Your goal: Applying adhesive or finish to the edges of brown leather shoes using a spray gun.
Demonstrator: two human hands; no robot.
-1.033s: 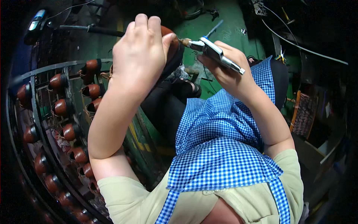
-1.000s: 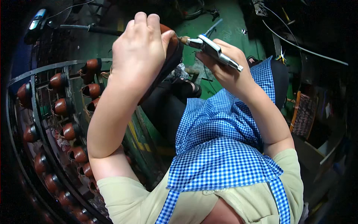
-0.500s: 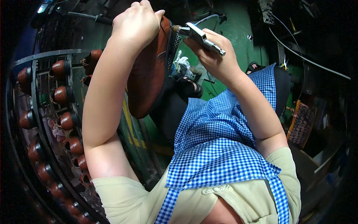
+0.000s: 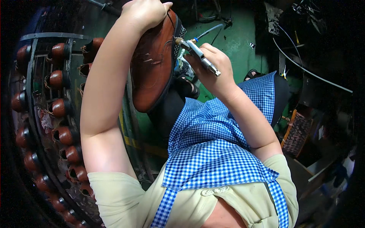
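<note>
My left hand [image 4: 146, 13] grips a brown leather shoe [image 4: 154, 64] by its upper end, at the top of the view. The shoe hangs with its toe toward me and its dark sole edge facing right. Most of my left fingers are hidden behind the shoe. In my right hand [image 4: 215, 68] is a metal spray gun [image 4: 201, 57], its brass nozzle pointing left at the shoe's sole edge, close by it. Whether the nozzle touches cannot be made out. A blue-fitted air hose [image 4: 209, 30] leads up from the gun.
A metal rack [image 4: 32, 76] on the left carries rows of brown shoes [image 4: 61, 107]. A pale cable [image 4: 311, 78] curves across the right side. Below it stands a wooden-framed woven panel [image 4: 298, 133]. Green floor [image 4: 239, 41] shows beyond my feet.
The spray gun has shifted slightly left and down, and its angle has turned. My left hand and the shoe sit slightly higher, with more of the shoe's upper showing. The whole view has shifted a little.
</note>
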